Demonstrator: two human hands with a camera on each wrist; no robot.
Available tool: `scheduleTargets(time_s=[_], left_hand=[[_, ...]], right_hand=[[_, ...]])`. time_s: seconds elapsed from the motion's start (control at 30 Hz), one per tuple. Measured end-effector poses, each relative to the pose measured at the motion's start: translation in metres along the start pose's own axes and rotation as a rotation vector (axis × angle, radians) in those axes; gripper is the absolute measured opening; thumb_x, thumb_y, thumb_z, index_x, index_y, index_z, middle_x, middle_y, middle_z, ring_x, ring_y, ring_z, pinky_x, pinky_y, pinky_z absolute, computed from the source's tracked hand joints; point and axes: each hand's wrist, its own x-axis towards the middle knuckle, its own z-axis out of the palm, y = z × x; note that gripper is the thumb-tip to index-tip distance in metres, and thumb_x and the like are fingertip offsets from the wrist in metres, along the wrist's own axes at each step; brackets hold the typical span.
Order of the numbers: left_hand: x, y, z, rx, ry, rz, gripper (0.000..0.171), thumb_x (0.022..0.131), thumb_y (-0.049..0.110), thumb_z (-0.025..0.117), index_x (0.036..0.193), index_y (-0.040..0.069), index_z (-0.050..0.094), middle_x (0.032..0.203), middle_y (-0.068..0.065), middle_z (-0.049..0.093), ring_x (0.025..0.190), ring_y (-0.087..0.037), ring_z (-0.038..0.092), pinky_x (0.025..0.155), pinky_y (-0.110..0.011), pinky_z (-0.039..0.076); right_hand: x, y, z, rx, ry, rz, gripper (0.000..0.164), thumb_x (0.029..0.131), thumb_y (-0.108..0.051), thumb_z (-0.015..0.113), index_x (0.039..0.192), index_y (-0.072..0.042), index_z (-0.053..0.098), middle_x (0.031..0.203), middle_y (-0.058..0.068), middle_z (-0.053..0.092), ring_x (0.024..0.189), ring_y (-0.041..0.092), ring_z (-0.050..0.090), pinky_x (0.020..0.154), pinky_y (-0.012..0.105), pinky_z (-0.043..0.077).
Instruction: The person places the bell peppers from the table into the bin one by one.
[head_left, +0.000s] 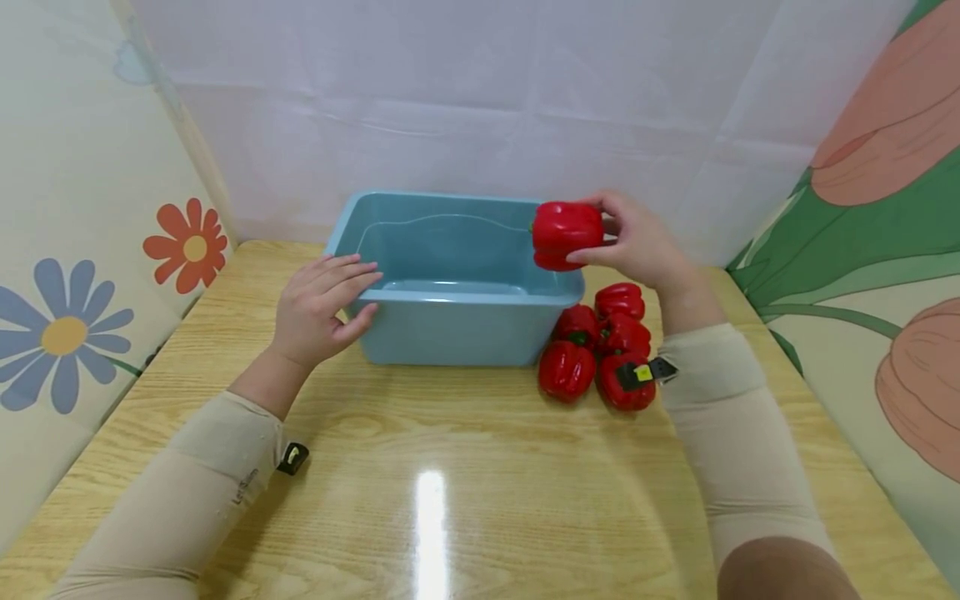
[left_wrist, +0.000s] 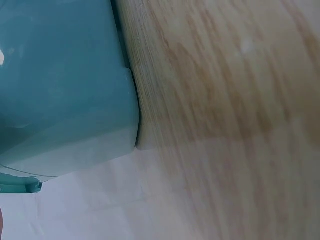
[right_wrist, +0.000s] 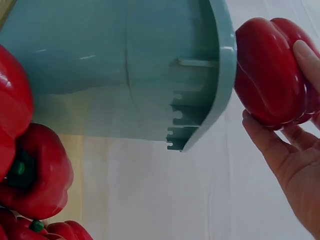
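A red bell pepper is held in my right hand, thumb on its near side and fingers behind. It hovers over the right end of a blue plastic bin, close above the rim. In the right wrist view the held pepper shows beside the bin's rim, with fingertips on its underside. My left hand rests on the bin's front left corner, fingers laid straight across the rim and thumb against the front. The left wrist view shows the bin's side wall, with that hand almost entirely out of frame.
Several more red bell peppers cluster on the wooden table against the bin's right side, partly under my right wrist. Behind the bin stands a white-covered wall. Flower-patterned panels flank the table on both sides.
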Motion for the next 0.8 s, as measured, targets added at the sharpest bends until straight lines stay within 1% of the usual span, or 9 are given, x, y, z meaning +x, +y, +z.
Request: scheduleTargets(time_s=[0.13, 0.23, 0.33, 0.47, 0.8], left_hand=[[0.000, 0.001, 0.000, 0.004, 0.001, -0.003, 0.040, 0.080, 0.033, 0.055, 0.103, 0.005, 0.070, 0.102, -0.011, 0.068, 0.100, -0.032, 0.061, 0.087, -0.052, 0.044], [0.000, 0.001, 0.000, 0.005, -0.003, -0.006, 0.040, 0.081, 0.034, 0.054, 0.104, 0.005, 0.070, 0.103, -0.011, 0.068, 0.101, -0.031, 0.061, 0.087, -0.051, 0.044], [0.000, 0.001, 0.000, 0.005, -0.005, -0.008, 0.040, 0.081, 0.034, 0.054, 0.105, 0.006, 0.069, 0.103, -0.011, 0.068, 0.101, -0.031, 0.061, 0.087, -0.051, 0.044], [0.000, 0.001, 0.000, 0.005, -0.002, -0.009, 0.040, 0.081, 0.034, 0.053, 0.105, 0.006, 0.069, 0.103, -0.011, 0.068, 0.101, -0.031, 0.061, 0.087, -0.051, 0.044], [0.000, 0.001, 0.000, 0.000, -0.009, -0.014, 0.040, 0.081, 0.034, 0.054, 0.104, 0.006, 0.070, 0.103, -0.011, 0.068, 0.101, -0.031, 0.061, 0.088, -0.051, 0.043]], right_hand=[[0.003, 0.002, 0.006, -0.032, -0.008, 0.003, 0.060, 0.074, -0.031, 0.075, 0.125, -0.019, 0.046, 0.119, -0.001, 0.050, 0.110, 0.021, 0.050, 0.086, 0.041, 0.046], [0.005, 0.004, 0.011, -0.021, -0.021, 0.001, 0.059, 0.074, -0.029, 0.075, 0.125, -0.019, 0.045, 0.118, 0.000, 0.051, 0.109, 0.022, 0.050, 0.086, 0.040, 0.046], [0.006, 0.006, 0.014, 0.015, -0.033, -0.003, 0.058, 0.075, -0.025, 0.075, 0.124, -0.018, 0.045, 0.117, 0.000, 0.051, 0.108, 0.021, 0.051, 0.087, 0.040, 0.046], [0.007, 0.008, 0.018, 0.026, -0.047, -0.007, 0.057, 0.075, -0.023, 0.075, 0.123, -0.017, 0.045, 0.116, 0.001, 0.051, 0.107, 0.021, 0.052, 0.088, 0.039, 0.046], [0.008, 0.010, 0.021, -0.001, -0.071, 0.047, 0.059, 0.074, -0.028, 0.075, 0.125, -0.020, 0.045, 0.120, 0.000, 0.050, 0.109, 0.021, 0.049, 0.087, 0.041, 0.046]])
